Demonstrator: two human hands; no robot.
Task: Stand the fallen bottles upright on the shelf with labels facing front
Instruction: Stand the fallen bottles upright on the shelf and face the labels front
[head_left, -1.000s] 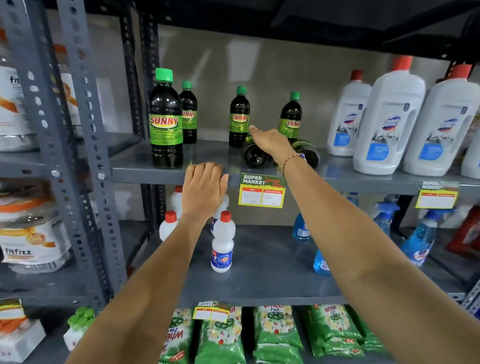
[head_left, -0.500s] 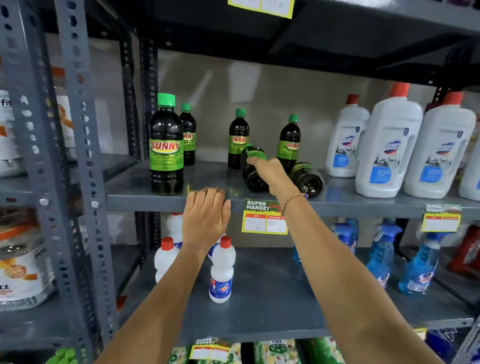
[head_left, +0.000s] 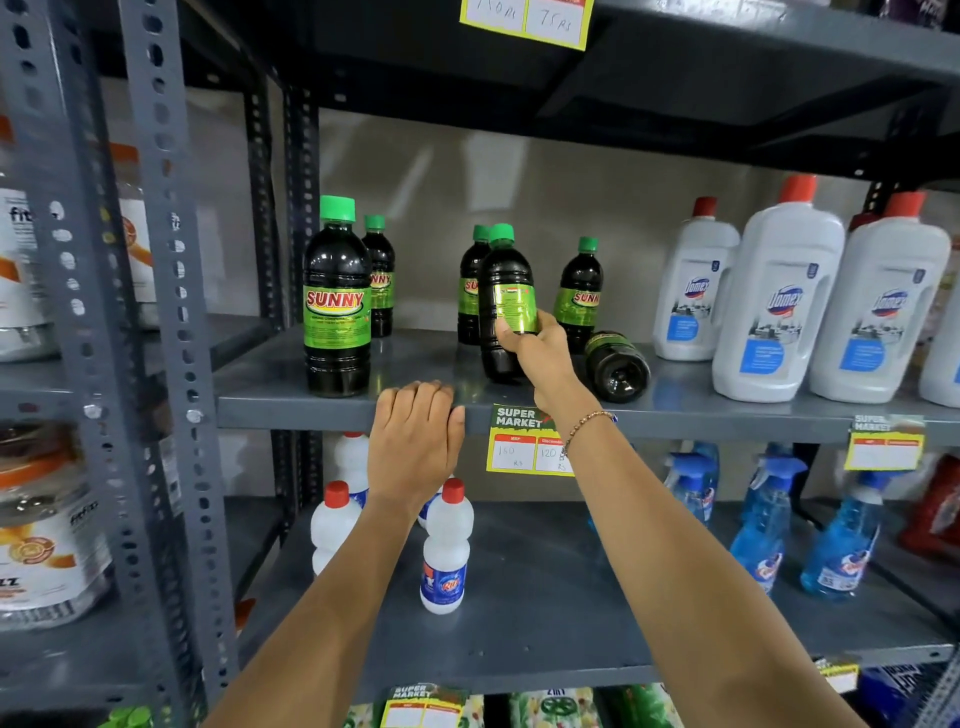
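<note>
Right hand (head_left: 540, 353) is wrapped around the lower body of a dark Sunny bottle (head_left: 506, 301), fingers closed on its green label, holding it upright with its base at or just above the grey shelf (head_left: 291, 410). What faces front looks like the back panel of small print, not the red brand name. Left hand (head_left: 415, 447) lies flat over the shelf's front lip, fingers curled on the edge, gripping nothing, steadying the reach.

Largest on this level are the white Domex jugs (head_left: 779, 312) at the right, well clear of the work. Next come the standing Sunny bottles: a big front one (head_left: 337, 301) at the left, smaller ones behind. One fallen bottle (head_left: 618, 366) lies on its side just right of the held one, base toward the camera.

To finish this step well, I would set the base fully down, then twist the bottle about its own axis until the brand name shows, keeping the elbow clear of the lying bottle so it does not roll.
</note>
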